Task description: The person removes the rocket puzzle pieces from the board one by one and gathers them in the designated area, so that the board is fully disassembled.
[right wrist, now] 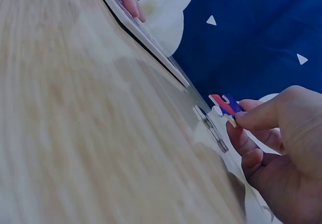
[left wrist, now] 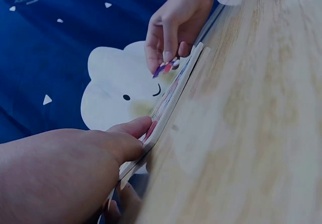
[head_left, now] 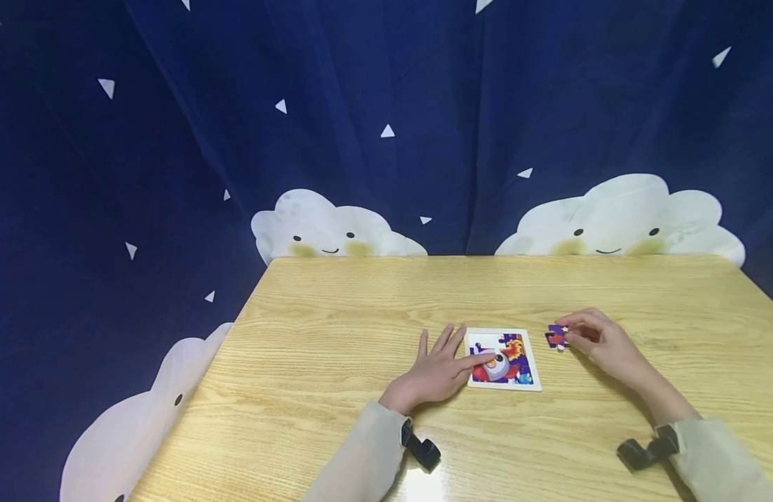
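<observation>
A small jigsaw puzzle in a white frame lies on the wooden table, showing a white-faced cartoon figure, orange flames and a purple background. Its upper left part shows bare white. My left hand rests beside the frame with fingers spread, the index finger reaching over the left edge onto the picture. Right of the frame, my right hand pinches a purple and red puzzle piece between thumb and fingers. Just below that piece in the right wrist view, another puzzle piece shows edge-on at the tabletop.
The light wooden table extends around the puzzle on all sides. Behind it hangs a dark blue curtain with white triangles and smiling clouds. Black straps sit on both wrists, over the beige cuffs.
</observation>
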A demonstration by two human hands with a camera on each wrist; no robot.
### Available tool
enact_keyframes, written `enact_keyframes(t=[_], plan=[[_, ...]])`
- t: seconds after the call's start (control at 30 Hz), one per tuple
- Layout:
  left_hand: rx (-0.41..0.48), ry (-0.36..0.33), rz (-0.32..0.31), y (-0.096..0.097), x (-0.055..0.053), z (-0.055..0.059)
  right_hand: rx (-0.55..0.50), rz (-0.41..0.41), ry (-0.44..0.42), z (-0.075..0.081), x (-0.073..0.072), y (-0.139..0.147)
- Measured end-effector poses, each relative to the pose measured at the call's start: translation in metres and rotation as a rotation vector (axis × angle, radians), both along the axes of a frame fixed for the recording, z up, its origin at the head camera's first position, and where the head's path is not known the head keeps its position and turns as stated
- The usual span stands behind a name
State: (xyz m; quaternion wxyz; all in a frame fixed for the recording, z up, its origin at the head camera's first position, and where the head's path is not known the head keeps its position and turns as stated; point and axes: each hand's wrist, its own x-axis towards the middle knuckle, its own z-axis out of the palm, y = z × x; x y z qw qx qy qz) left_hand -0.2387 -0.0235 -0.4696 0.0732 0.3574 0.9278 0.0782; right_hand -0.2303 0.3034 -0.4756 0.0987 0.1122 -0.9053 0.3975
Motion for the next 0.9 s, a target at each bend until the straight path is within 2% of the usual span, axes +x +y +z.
enact_keyframes(t=[0.17, 0.5, 0.7, 0.9], plan=[[-0.008, 0.018, -0.004, 0.000, 0.000, 0.000, 0.007, -0.015, 0.013, -0.003, 0.000, 0.009], [-0.013, 0.013, -0.005, 0.000, 0.000, 0.000, 0.023, -0.036, 0.062, -0.005, 0.004, 0.024], [0.009, -0.015, -0.001, 0.000, 0.000, 0.001, 0.008, -0.036, 0.054, -0.005, 0.008, 0.032], [0.008, -0.016, -0.001, 0.000, 0.000, 0.001, 0.029, -0.070, 0.029, -0.003, 0.012, 0.040]])
